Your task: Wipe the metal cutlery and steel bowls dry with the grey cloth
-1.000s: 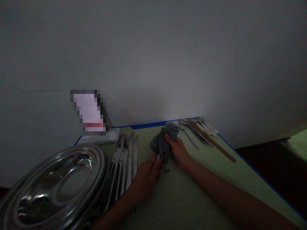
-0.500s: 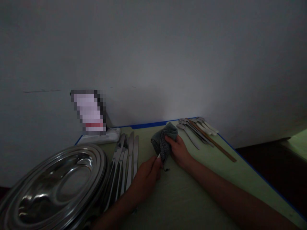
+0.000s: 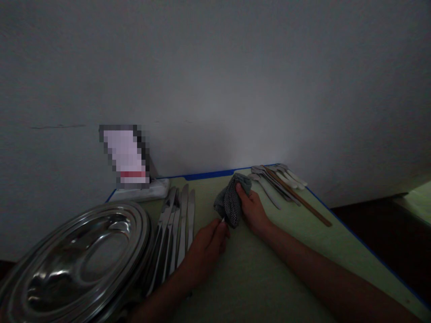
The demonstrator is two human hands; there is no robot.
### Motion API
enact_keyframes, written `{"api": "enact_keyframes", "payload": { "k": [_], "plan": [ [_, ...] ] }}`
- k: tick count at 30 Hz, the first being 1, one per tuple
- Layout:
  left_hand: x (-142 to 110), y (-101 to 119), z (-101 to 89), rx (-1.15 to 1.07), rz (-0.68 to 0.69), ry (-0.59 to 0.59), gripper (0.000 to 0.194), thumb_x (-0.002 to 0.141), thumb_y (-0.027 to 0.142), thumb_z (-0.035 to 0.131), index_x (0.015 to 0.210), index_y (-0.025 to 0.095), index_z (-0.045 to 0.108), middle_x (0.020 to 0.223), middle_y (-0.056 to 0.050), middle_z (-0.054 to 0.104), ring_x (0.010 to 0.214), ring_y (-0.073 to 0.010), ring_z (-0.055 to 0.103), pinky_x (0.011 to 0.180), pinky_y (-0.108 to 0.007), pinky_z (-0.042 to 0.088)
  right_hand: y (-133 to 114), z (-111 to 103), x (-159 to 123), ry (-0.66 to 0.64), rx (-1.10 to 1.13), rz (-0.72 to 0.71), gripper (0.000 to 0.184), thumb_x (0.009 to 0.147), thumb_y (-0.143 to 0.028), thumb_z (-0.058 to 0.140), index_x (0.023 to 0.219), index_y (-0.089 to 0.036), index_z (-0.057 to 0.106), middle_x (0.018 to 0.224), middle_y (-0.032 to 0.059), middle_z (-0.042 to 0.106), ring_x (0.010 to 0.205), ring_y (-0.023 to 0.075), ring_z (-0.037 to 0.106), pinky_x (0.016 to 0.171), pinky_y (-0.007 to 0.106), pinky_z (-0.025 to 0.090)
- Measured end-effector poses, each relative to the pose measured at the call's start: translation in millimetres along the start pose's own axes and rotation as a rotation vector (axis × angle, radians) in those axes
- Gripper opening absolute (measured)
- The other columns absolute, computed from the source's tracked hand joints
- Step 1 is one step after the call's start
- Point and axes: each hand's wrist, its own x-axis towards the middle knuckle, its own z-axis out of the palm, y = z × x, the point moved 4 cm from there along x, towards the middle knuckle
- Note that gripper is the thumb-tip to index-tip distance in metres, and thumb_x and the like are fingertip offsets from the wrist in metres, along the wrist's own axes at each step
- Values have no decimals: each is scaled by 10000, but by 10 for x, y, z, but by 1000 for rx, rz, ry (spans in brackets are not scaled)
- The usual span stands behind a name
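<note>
My right hand [image 3: 255, 211] is closed around a grey checked cloth [image 3: 232, 202], its thumb pressed on top. In my left hand [image 3: 208, 240] is the end of a thin, pale utensil [image 3: 223, 220]. Its far part is hidden inside the cloth, so its kind does not show. Left of my left hand lie several table knives [image 3: 183, 215], side by side with blades pointing away. Beyond my right hand is a group of spoons [image 3: 266, 190], with wooden chopsticks [image 3: 299, 197] lying across it and white-handled cutlery [image 3: 292, 179] behind.
A stack of shiny divided metal plates [image 3: 84, 260] fills the table's left front. Behind it, a blurred-out phone-like screen [image 3: 124, 152] leans on a white base [image 3: 144, 190]. The green tabletop [image 3: 249, 278] has a blue edge and meets a grey wall [image 3: 235, 80].
The cloth has turned and shifted slightly within my right hand, and its loose lower corner has drawn up. Less of the pale utensil shows at my left hand. Everything else stays put.
</note>
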Motion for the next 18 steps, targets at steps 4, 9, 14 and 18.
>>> {"api": "enact_keyframes", "payload": {
  "k": [4,9,14,18],
  "plan": [
    [-12,24,-12,-11,-20,33,333,893,431,311,730,189,472,574,42,407,553,-131,409,537,-251,319,0,17,10,-64,13,-5,236,718,-421,640,802,-202,670,750,-16,671,756,150,584,761,286,434],
    [3,49,-14,4,-12,24,325,890,428,313,737,191,474,557,52,386,532,-127,383,526,-250,309,-24,61,7,-111,160,80,174,640,-330,708,743,-199,657,697,-25,671,703,149,599,771,311,450],
    [9,34,-11,20,-21,14,322,897,418,308,753,189,482,566,51,389,542,-127,390,523,-247,306,-57,94,-19,-80,246,148,204,540,-283,757,692,-201,648,655,-33,663,667,158,607,728,326,470],
    [10,34,-5,35,-6,3,320,900,421,309,745,192,471,585,44,405,555,-128,402,533,-248,314,-57,105,-27,-57,272,149,213,596,-351,742,707,-201,639,680,-16,673,776,181,625,754,330,481]
  ]
}}
